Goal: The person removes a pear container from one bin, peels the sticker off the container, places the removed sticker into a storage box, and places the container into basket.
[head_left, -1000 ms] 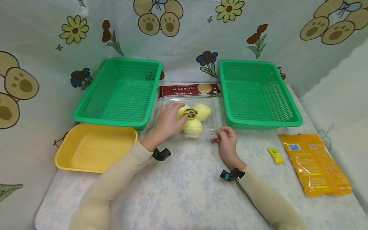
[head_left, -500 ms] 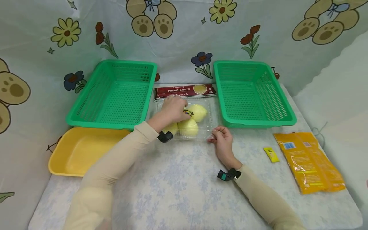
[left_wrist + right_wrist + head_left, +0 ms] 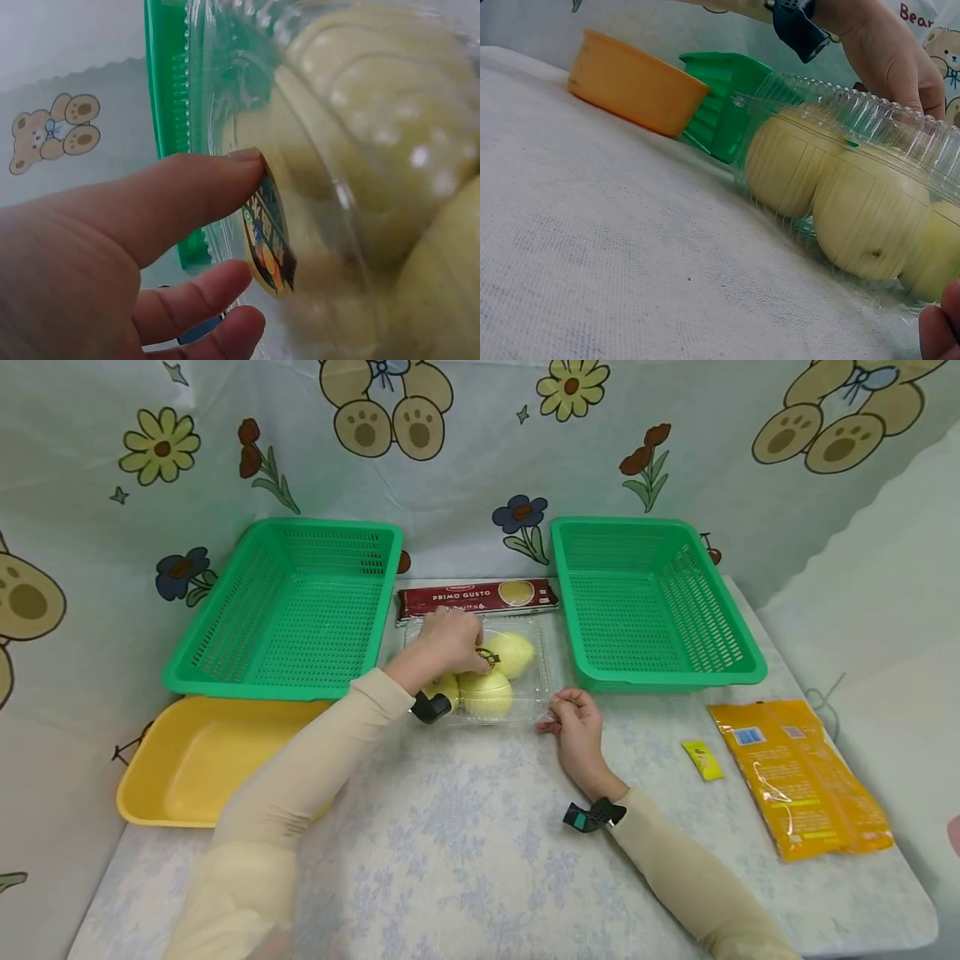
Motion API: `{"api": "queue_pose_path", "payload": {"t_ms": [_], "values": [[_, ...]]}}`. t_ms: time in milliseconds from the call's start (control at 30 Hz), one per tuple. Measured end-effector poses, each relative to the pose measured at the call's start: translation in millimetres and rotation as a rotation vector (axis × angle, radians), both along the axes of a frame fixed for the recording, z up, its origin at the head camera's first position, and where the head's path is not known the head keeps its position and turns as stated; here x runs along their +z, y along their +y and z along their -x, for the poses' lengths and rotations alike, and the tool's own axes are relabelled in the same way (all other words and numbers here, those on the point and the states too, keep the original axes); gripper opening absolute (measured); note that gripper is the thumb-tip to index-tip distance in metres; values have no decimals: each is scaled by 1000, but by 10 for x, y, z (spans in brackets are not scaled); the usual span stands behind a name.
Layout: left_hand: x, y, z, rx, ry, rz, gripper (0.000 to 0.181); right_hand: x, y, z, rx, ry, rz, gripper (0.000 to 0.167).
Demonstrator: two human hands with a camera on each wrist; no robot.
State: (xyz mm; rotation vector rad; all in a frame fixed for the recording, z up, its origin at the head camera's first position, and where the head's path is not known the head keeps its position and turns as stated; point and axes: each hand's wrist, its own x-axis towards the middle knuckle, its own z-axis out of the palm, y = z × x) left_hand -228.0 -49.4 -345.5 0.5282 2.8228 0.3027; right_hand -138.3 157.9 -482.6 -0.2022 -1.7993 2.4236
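Observation:
A clear plastic clamshell box (image 3: 536, 689) with several pale yellow round fruits (image 3: 486, 696) stands at the middle of the table. My left hand (image 3: 448, 642) rests on its lid; in the left wrist view the thumb touches the round sticker (image 3: 268, 240), and two more fingertips lie near the sticker's edge. At the box's front right corner, my right hand (image 3: 581, 739) pinches the plastic edge with bent fingers. Only its fingertips (image 3: 943, 330) show in the right wrist view. The box's lid looks down on its base, with the fruits inside.
Behind the box lies a red biscuit pack (image 3: 476, 599). Green baskets stand at left (image 3: 281, 693) and right (image 3: 675, 680). A yellow basin (image 3: 202, 760) sits front left. Right of my hand lie a small yellow sachet (image 3: 702, 761) and an orange bag (image 3: 802, 781).
My left hand has moved from the lid's left side farther back, its forearm swinging forward. The right hand keeps its hold at the corner. The whole view has shifted slightly.

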Motion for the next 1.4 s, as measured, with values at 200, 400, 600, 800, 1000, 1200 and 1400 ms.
{"api": "queue_pose_path", "payload": {"t_ms": [200,400,600,800,1000,1200,1400], "values": [[6,-6,70,2,-56,2,37,-8,-2,-1,-2,1,1,11],[8,-7,88,14,-73,-14,35,-4,-3,-2,-2,7,1,11],[-9,-13,73,32,-50,-50,36,0,-11,-14,6,5,4,11],[6,-32,30,-2,-19,-142,39,-4,-1,-9,11,5,6,9],[280,-281,-181,7,6,-301,21,-7,-2,11,19,5,3,7],[585,-931,-567,75,22,-342,17,-14,-6,18,10,-4,6,4],[603,-1735,-1004,233,14,-303,20,-17,9,18,1,-25,-11,4]]}}
